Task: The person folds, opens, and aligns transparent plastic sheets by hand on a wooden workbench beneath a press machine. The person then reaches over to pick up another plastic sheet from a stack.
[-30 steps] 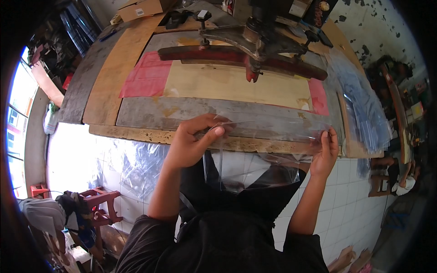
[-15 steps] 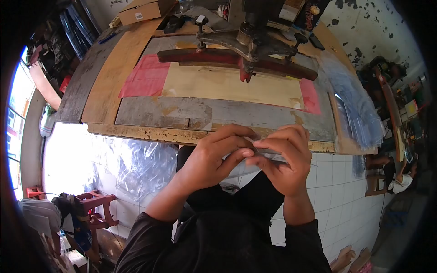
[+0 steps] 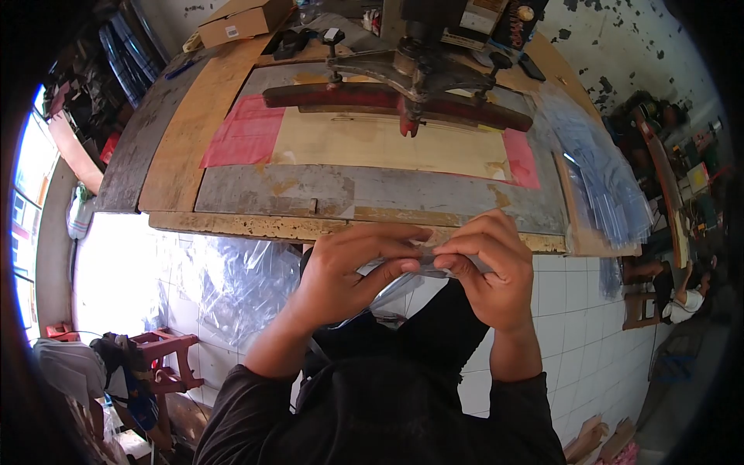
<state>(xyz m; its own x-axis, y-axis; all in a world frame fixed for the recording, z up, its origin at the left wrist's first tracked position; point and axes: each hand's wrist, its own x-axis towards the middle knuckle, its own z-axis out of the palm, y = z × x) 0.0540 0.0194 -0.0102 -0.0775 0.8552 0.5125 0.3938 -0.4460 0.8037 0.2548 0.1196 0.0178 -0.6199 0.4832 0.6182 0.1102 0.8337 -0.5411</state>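
Just in front of the table's near edge, my left hand (image 3: 341,267) and my right hand (image 3: 494,267) are close together, fingertips almost meeting. Between their pinched thumbs and fingers is a thin piece of clear plastic (image 3: 398,292), part of which hangs down over my lap. Most of its shape is hidden by the fingers. Beyond my hands a press head with a red-edged bar (image 3: 341,96) stands over a pale yellow sheet (image 3: 372,147), whose ends are covered in pink. Neither hand touches the press.
Clear plastic sleeves (image 3: 604,182) are piled at the table's right end. A cardboard box (image 3: 240,25) and a phone (image 3: 532,67) lie toward the back. More plastic (image 3: 244,291) is under the table at left, near a red stool (image 3: 167,360). Another person (image 3: 686,298) sits far right.
My left hand has moved slightly left and away from my right, widening the gap between the fingertips. More of the clear plastic shows between and below them.
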